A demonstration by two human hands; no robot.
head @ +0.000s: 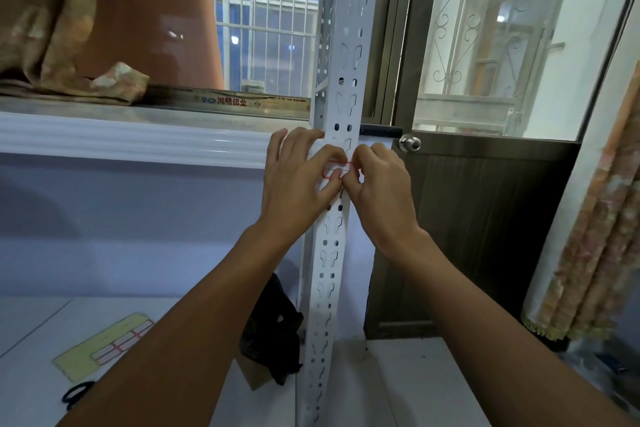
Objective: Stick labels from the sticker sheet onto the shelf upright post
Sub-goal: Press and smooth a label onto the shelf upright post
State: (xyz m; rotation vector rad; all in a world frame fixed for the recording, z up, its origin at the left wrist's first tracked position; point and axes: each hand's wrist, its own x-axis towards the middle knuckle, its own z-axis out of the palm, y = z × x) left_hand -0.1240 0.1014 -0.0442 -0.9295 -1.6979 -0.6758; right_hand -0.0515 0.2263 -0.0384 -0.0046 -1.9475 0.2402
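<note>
A white perforated shelf upright post (pixel 332 253) stands in the middle of the head view, running from the floor up past the window. A white label with a red border (pixel 331 168) lies on the post's front face at about door-knob height. My left hand (pixel 299 180) presses its left part with the thumb and fingers. From the right, my right hand (pixel 379 184) pinches and presses the label's right edge. The label is partly hidden by my fingers. The yellow sticker sheet (pixel 104 345), with red-bordered labels on it, lies on the floor at lower left.
Black scissors (pixel 77 393) lie on the floor near the sticker sheet. A black bag (pixel 273 326) and cardboard sit at the post's foot. A white ledge (pixel 121 139) runs left of the post; a dark door with a knob (pixel 409 143) is right. Curtains (pixel 588 253) hang far right.
</note>
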